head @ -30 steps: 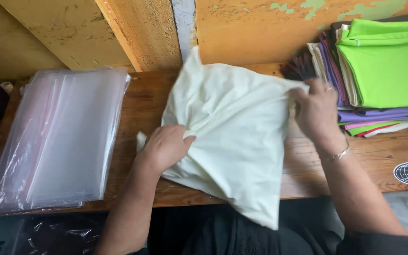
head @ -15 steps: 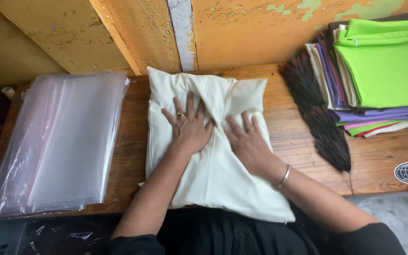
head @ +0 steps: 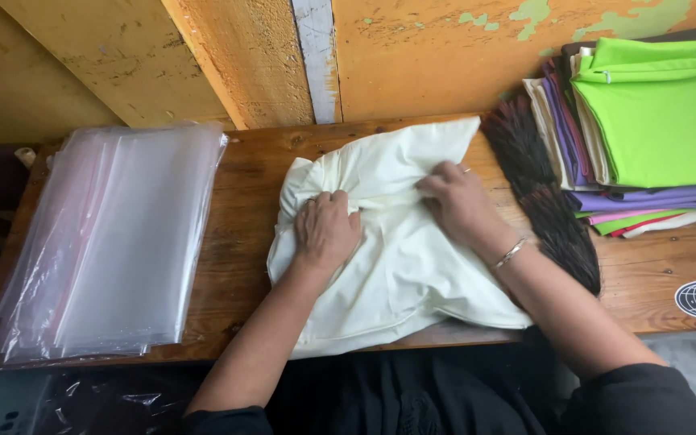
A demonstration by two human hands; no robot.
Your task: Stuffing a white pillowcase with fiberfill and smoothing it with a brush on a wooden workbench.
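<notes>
Cream cloth (head: 396, 258) newly bunched; folds under both hands' fingers (head: 328, 201).

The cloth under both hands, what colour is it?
Plain cream, no pattern; the head view shows it clearly.

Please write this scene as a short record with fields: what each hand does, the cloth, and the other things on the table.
left hand: left hand grips a bunched fold of the cream cloth
right hand: right hand pinches the cloth near its upper middle
cloth state: crumpled, lying on the wooden table, lower edge hanging over the front
left of cloth: stack of clear plastic bags
right of cloth: dark brush, then pile of folded fabrics, bright green on top
</notes>
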